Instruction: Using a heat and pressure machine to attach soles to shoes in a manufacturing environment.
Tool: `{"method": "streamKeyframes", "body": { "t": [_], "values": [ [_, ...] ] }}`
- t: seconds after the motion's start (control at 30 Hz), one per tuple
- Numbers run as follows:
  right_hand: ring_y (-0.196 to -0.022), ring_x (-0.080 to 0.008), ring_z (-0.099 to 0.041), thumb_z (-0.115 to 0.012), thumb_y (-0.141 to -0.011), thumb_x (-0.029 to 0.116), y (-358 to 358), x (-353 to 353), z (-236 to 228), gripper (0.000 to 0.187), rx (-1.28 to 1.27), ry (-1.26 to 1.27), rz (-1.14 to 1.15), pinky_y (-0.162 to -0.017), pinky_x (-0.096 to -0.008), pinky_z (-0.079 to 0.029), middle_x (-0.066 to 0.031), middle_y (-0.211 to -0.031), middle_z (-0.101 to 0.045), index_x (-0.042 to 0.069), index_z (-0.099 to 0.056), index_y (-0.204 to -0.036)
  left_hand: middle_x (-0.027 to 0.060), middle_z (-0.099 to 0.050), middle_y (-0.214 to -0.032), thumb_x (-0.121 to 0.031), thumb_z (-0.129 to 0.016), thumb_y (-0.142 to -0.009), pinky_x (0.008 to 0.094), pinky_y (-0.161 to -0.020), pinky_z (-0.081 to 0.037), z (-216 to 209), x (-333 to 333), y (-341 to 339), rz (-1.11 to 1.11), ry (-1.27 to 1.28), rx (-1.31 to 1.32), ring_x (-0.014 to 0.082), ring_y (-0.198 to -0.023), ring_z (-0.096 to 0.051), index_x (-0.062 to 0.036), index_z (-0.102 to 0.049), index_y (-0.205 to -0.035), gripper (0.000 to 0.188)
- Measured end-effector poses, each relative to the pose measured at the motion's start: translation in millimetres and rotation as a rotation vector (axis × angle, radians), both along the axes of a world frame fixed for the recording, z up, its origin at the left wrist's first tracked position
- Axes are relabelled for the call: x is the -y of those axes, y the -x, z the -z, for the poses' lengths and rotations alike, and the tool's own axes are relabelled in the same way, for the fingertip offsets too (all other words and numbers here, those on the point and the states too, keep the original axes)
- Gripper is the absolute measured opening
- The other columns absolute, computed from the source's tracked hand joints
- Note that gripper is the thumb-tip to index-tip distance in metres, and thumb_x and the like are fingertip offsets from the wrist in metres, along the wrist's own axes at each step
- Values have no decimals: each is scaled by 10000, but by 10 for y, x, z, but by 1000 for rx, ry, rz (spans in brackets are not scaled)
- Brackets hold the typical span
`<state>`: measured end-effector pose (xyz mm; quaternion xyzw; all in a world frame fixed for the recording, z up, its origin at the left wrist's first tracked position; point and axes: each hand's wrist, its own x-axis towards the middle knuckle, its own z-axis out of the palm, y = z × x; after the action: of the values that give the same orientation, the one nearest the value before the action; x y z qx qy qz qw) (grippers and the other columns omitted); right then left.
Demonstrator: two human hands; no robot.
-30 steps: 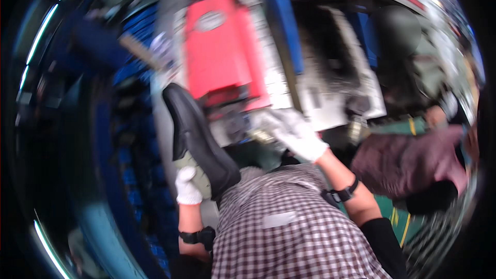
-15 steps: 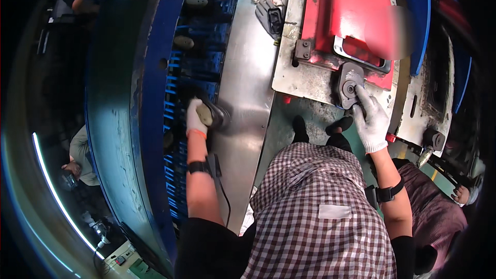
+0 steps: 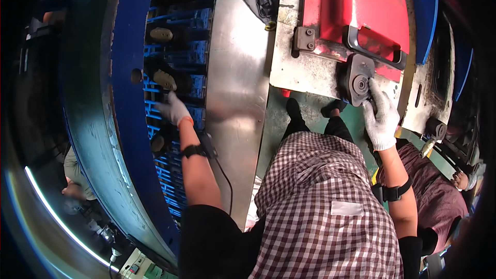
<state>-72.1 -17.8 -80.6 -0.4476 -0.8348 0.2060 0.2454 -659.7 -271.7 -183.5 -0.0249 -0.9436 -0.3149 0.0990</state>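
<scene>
My left hand (image 3: pixel 174 109), in a white knit glove, is over the blue slatted rack (image 3: pixel 199 85) with its fingers apart and nothing in it. Just beyond its fingertips lies a dark shoe with a beige sole (image 3: pixel 165 79), tilted on the rack. On the right, my right hand (image 3: pixel 381 116), also gloved in white, has its fingers stretched out against the right edge of a dark grey block with a round ringed boss (image 3: pixel 359 82). This block sits at the front edge of a worn pale plate (image 3: pixel 310 75), below a red machine cover (image 3: pixel 367 5).
More beige-soled pieces (image 3: pixel 161 34) lie along the rack. A bare metal ledge (image 3: pixel 235 72) runs between rack and machine, with grey gloves (image 3: pixel 256 2) at its far end. Blue side panels (image 3: pixel 421 15) flank the machine. A person in dark red clothing (image 3: pixel 418 191) is at the right.
My left hand has let go of the dark beige-soled shoe, which now lies on the rack. My right fingers have slid from the ringed boss to the block's right edge. The view has shifted.
</scene>
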Motion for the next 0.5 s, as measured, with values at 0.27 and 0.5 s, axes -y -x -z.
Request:
{"method": "streamKeyframes", "body": {
  "t": [0.27, 0.5],
  "values": [
    [-1133, -337, -736, -758, -910, 36, -76, 27, 30, 583, 69, 35, 13, -1016, -401, -570, -174, -1254, -750, 57, -655, -1483, 77, -709, -1386, -540, -787, -888, 623, -1148, -425, -210, 1817, 467, -633, -1138, 451, 336, -1348, -608, -211, -679, -1369, 593],
    [-1134, -349, -726, -747, -920, 100, -71, 4, 24, 579, 117, 8, 4, -1027, -422, -564, -199, -1251, -739, 40, -642, -1486, 2, -662, -1454, -573, -844, -766, 656, -1050, -395, -34, 2306, 1114, -775, -1026, 645, 328, -1331, -599, -284, -700, -1332, 651]
  ]
}}
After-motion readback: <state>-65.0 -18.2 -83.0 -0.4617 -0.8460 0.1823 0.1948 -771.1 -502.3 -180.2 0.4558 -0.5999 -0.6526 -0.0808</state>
